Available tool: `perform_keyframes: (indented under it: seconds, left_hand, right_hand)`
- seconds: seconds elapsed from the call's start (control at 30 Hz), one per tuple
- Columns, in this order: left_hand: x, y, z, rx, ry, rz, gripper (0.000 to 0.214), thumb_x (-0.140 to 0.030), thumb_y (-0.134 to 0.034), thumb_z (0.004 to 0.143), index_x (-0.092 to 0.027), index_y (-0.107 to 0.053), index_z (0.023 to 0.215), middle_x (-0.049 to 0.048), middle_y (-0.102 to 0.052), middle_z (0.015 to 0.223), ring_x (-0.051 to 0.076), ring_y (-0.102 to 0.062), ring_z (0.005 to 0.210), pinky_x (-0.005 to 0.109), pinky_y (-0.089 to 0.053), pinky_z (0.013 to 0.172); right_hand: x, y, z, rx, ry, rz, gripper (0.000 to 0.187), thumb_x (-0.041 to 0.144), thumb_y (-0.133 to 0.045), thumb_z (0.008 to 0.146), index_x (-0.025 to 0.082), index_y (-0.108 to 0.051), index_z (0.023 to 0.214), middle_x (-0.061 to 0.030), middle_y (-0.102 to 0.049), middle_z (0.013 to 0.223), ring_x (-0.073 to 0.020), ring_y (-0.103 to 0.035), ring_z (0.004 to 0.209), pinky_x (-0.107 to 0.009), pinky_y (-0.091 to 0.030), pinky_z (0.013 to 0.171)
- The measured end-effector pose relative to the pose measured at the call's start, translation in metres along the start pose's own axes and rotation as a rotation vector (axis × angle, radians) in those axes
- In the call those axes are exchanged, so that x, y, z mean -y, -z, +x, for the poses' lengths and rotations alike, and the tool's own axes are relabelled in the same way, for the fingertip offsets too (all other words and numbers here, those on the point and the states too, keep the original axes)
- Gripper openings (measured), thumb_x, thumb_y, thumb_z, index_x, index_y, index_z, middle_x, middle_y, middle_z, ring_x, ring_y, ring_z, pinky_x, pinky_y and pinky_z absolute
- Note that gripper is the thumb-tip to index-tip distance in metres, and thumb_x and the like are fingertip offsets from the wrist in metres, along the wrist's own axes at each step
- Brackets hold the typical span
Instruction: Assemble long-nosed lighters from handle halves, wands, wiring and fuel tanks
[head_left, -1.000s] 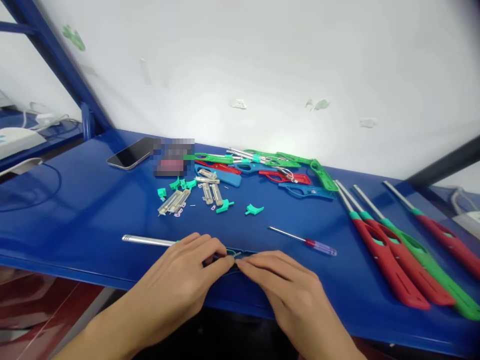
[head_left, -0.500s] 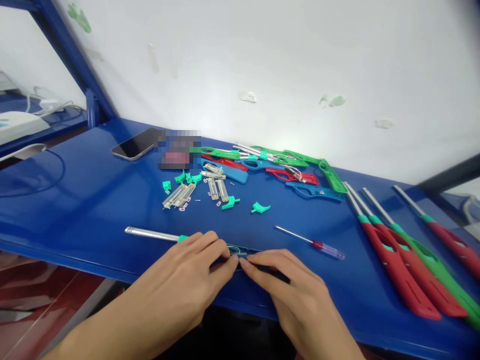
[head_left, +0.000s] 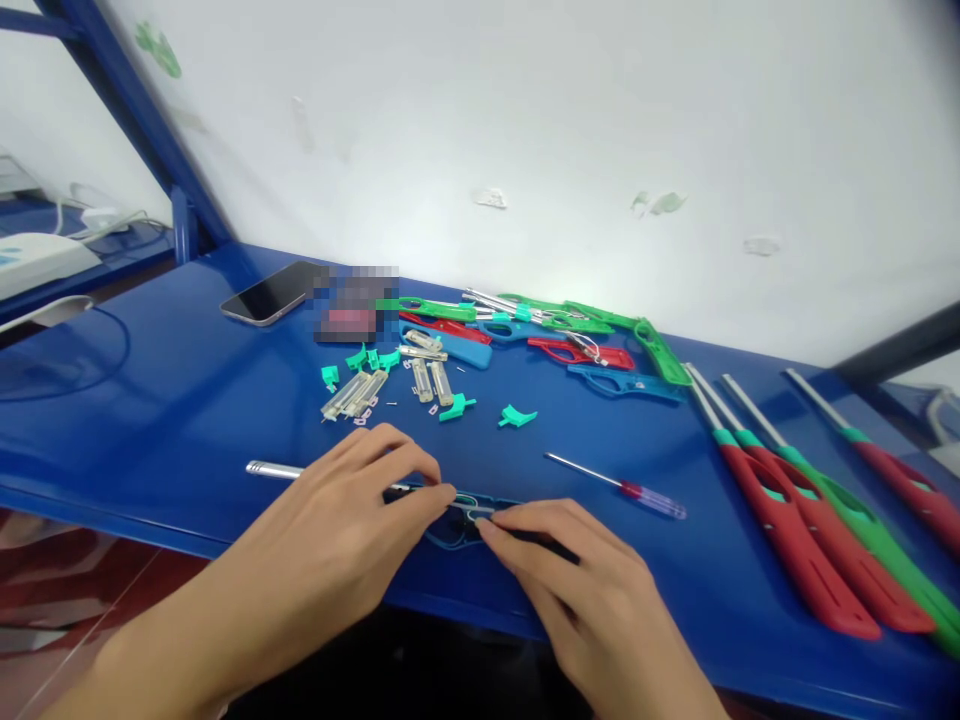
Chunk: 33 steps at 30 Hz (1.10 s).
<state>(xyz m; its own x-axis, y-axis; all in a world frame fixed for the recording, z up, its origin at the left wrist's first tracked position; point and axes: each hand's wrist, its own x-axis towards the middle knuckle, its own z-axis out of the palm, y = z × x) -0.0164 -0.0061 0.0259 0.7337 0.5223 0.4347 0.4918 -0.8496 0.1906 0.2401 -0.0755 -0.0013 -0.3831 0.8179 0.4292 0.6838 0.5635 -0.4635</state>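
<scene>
- We see a phone (head_left: 266,295) at the far left of the blue surface (head_left: 150,400), well apart from our hands.
- Loose teal triggers and clear tubes (head_left: 360,390) lie just beyond the left hand (head_left: 345,540).
- Left hand's thumb and forefinger pinch the blue lighter body (head_left: 454,525), which lies near the surface's front edge. Its metal nozzle (head_left: 270,468) sticks out left.
- Right hand (head_left: 577,590) is curled over the body's rear end, fingertips pressing on it close to the left hand's.
- Red-handled screwdriver (head_left: 622,485) lies just beyond, untouched.
- Pile of lighter shells (head_left: 585,340) at the back; finished lighters (head_left: 795,520) far right.
</scene>
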Motion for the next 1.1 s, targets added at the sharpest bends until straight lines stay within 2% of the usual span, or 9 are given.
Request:
perform_keyframes:
  seconds: [0.13, 0.27, 0.53, 0.73, 0.9, 1.1]
  left_hand:
    - [-0.002, -0.007, -0.001, 0.005, -0.027, -0.021, 0.028, -0.009, -0.047, 0.113, -0.018, -0.073, 0.113, 0.0074, -0.071, 0.108, 0.026, -0.061, 0.101, 0.042, -0.052, 0.09]
    - [-0.005, -0.009, 0.0, 0.023, -0.046, 0.016, 0.033, -0.008, -0.043, 0.113, -0.017, -0.074, 0.114, 0.0079, -0.072, 0.107, 0.025, -0.064, 0.097, 0.042, -0.053, 0.087]
    - [-0.005, -0.007, 0.001, 0.034, -0.091, 0.083, 0.037, -0.002, -0.041, 0.108, -0.016, -0.072, 0.124, 0.0087, -0.074, 0.109, 0.026, -0.07, 0.092, 0.042, -0.057, 0.079]
    - [-0.01, -0.008, -0.001, 0.059, -0.094, 0.138, 0.039, 0.003, -0.047, 0.098, -0.013, -0.071, 0.123, 0.0119, -0.072, 0.109, 0.03, -0.07, 0.093, 0.047, -0.06, 0.078]
    - [-0.012, -0.01, 0.0, 0.073, -0.046, 0.083, 0.036, 0.005, -0.049, 0.095, -0.014, -0.071, 0.116, 0.0108, -0.07, 0.109, 0.029, -0.068, 0.094, 0.045, -0.061, 0.08]
    - [-0.014, -0.012, -0.001, 0.064, -0.026, 0.067, 0.043, 0.009, -0.045, 0.092, -0.014, -0.071, 0.118, 0.0119, -0.071, 0.114, 0.029, -0.068, 0.101, 0.044, -0.061, 0.084]
  right_hand:
    - [0.0, 0.0, 0.0, 0.009, -0.009, 0.002, 0.039, 0.004, -0.058, 0.106, 0.027, -0.077, 0.133, -0.0027, -0.082, 0.123, -0.0193, -0.078, 0.108, -0.032, -0.068, 0.094]
    - [0.0, 0.0, 0.001, 0.004, -0.006, -0.003, 0.038, 0.005, -0.059, 0.106, 0.026, -0.077, 0.132, -0.0023, -0.082, 0.123, -0.0192, -0.078, 0.109, -0.032, -0.068, 0.095]
    - [0.001, 0.001, 0.001, -0.005, -0.013, 0.004, 0.039, 0.004, -0.058, 0.106, 0.026, -0.077, 0.131, -0.0025, -0.083, 0.123, -0.0187, -0.078, 0.109, -0.031, -0.068, 0.095]
    - [0.002, 0.002, 0.0, 0.016, -0.027, 0.013, 0.04, 0.003, -0.06, 0.105, 0.027, -0.075, 0.134, -0.0017, -0.082, 0.124, -0.0189, -0.077, 0.108, -0.033, -0.067, 0.096]
    - [0.001, 0.001, 0.001, 0.017, -0.023, 0.007, 0.038, 0.004, -0.061, 0.106, 0.027, -0.074, 0.134, -0.0007, -0.081, 0.124, -0.0182, -0.077, 0.109, -0.034, -0.066, 0.098]
    - [0.005, -0.001, 0.002, 0.027, -0.053, -0.061, 0.038, 0.018, -0.062, 0.11, 0.028, -0.068, 0.146, -0.0025, -0.08, 0.122, -0.0205, -0.076, 0.106, -0.038, -0.067, 0.094]
